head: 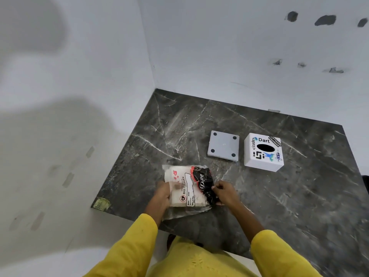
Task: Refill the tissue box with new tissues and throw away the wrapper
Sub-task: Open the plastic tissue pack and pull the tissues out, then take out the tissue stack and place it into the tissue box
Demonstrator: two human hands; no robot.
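My left hand [162, 193] grips the tissue pack [187, 186] on the dark marble counter [299, 196], my right hand [225, 191] pinching its black wrapper edge. Further right lie the grey base plate [223, 145] and the white tissue box [263, 151], slot up.

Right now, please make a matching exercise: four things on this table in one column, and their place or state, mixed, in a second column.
Things:
1. tissue pack
2. white box
3. grey plate
4. yellow sticker

Place or state:
A. near left corner of the table
B. held by both hands
C. flat between pack and box
D. farthest right, dark oval hole on top

Pairs: 1-B, 2-D, 3-C, 4-A
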